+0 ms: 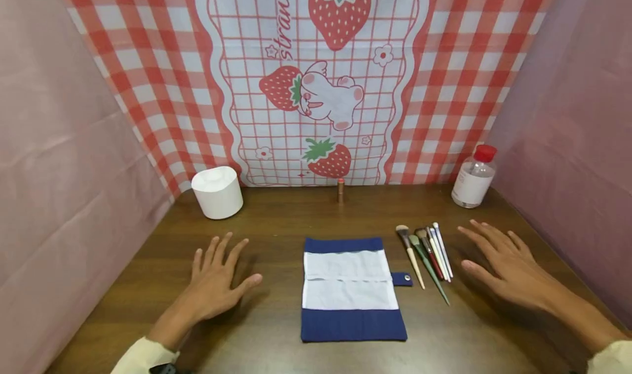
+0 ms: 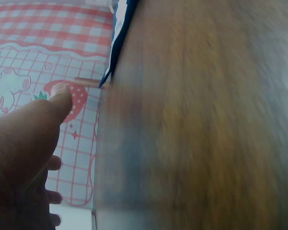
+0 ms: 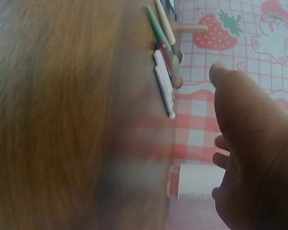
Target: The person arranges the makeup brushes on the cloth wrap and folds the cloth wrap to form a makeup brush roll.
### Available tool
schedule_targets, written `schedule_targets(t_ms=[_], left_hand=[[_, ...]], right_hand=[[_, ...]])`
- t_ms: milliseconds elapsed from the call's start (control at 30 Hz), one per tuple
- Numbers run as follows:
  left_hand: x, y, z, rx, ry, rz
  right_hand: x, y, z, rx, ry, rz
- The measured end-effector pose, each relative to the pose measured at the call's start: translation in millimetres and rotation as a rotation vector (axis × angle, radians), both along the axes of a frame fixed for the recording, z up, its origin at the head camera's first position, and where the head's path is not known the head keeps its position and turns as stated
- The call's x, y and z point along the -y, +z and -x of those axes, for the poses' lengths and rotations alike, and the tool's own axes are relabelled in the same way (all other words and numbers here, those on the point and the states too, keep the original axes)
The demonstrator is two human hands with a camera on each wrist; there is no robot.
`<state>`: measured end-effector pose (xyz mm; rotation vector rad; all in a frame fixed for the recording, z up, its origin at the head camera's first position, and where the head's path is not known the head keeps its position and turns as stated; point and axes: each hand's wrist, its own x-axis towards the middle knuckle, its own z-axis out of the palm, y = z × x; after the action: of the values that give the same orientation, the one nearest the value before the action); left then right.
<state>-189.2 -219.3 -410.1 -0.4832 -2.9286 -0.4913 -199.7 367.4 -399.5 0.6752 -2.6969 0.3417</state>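
Observation:
In the head view my left hand (image 1: 214, 283) is at the left, fingers spread and holding nothing, palm toward the table. My right hand (image 1: 508, 267) is spread the same way at the right, just beside several makeup brushes (image 1: 434, 253) laid side by side. Between the hands lies a flat, unrolled brush roll (image 1: 348, 324), navy with white pockets and a snap strap (image 1: 402, 278) on its right side. The right wrist view shows the brushes (image 3: 164, 79) beyond my right thumb. From the left wrist, the edge of the brush roll (image 2: 119, 40) appears past my thumb.
A white rounded container (image 1: 218, 198) stands at the back left. A small copper lipstick tube (image 1: 340, 192) is upright at the back middle. At the back right stands a clear bottle (image 1: 473, 185) with a red cap. Cloth walls (image 1: 168, 72) enclose the wooden table (image 1: 276, 220).

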Motion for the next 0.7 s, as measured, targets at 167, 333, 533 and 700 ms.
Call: schedule_targets(t_ms=[167,333,533,700], left_hand=[[-16.7,-1.8,2.1,-0.017,-0.137,-0.084],[-45.6,-1.2,10.1,0.051,-0.276,-0.178],[-69.0,-6.7,21.7,0.142,-0.33,-0.229],[-77.7,-16.9,27.1,0.135,-0.352,-0.188]], right_hand=[[16.7,4.0,8.2,-0.029,0.032,0.026],[47.9,7.6,19.8,-0.046,0.04,0.028],[82.2,9.6,33.6,0.034,-0.018,0.076],[98.1,5.9,43.7,0.106,-0.083,0.073]])
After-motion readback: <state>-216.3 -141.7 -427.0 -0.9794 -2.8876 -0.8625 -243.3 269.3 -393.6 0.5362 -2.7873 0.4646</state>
